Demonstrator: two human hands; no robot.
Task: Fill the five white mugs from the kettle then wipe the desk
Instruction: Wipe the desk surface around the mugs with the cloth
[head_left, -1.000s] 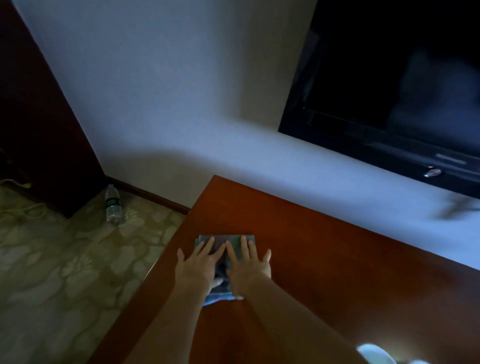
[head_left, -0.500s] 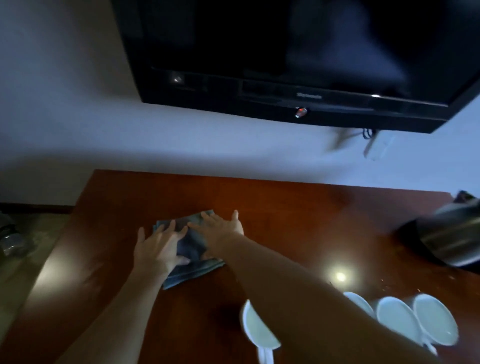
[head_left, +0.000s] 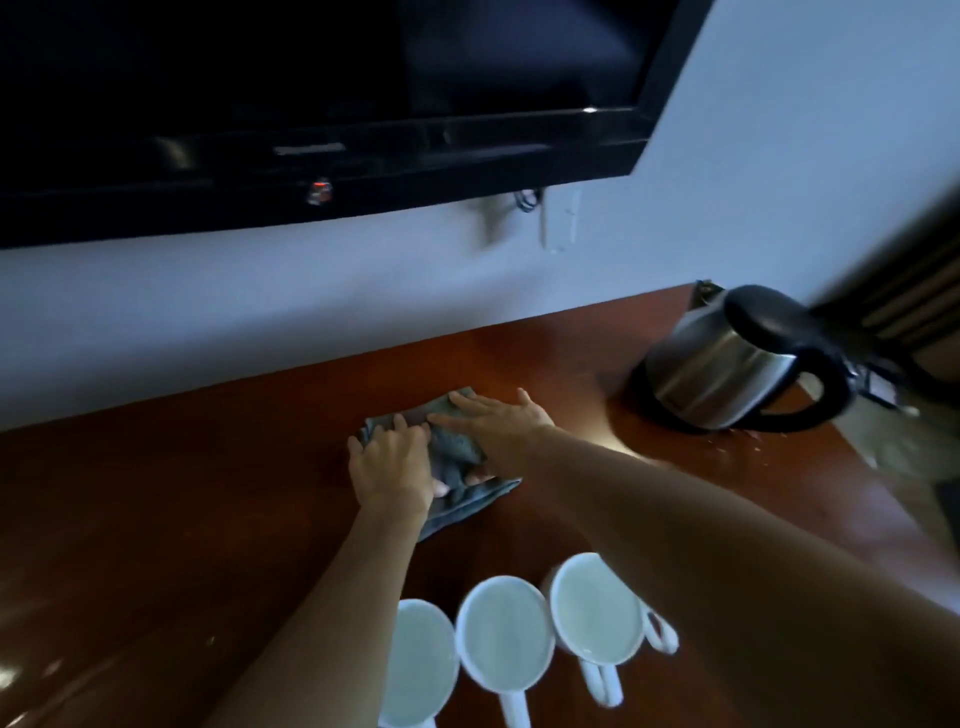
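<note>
Reddish-brown wood makes up the tabletop (head_left: 208, 493), and on it lies a grey-blue cloth (head_left: 457, 452), crumpled under both hands. Taking the kettle (head_left: 727, 374) as landmark: the cloth sits well to its left and a little nearer the person, with a bare, glossy strip of wood between them. The left hand (head_left: 392, 465) presses flat on the cloth's left part, fingers fairly straight. The right hand (head_left: 496, 421) lies flat on the cloth's kettle-side part, fingers spread and pointing away from the kettle; neither hand grips the cloth, both bear down on it. The cloth's long axis runs from its far corner near the wall down toward the mugs.

Three white mugs (head_left: 504, 642) show, nearer the person than the kettle and to its left, filled with pale liquid; the others are hidden by the right forearm or out of view. Filling looks done, and wiping is the step in hand. Small droplets lie just in front of the kettle, so the unwiped ground probably lies kettle-ward, and the right hand is the nearer one to it.
</note>
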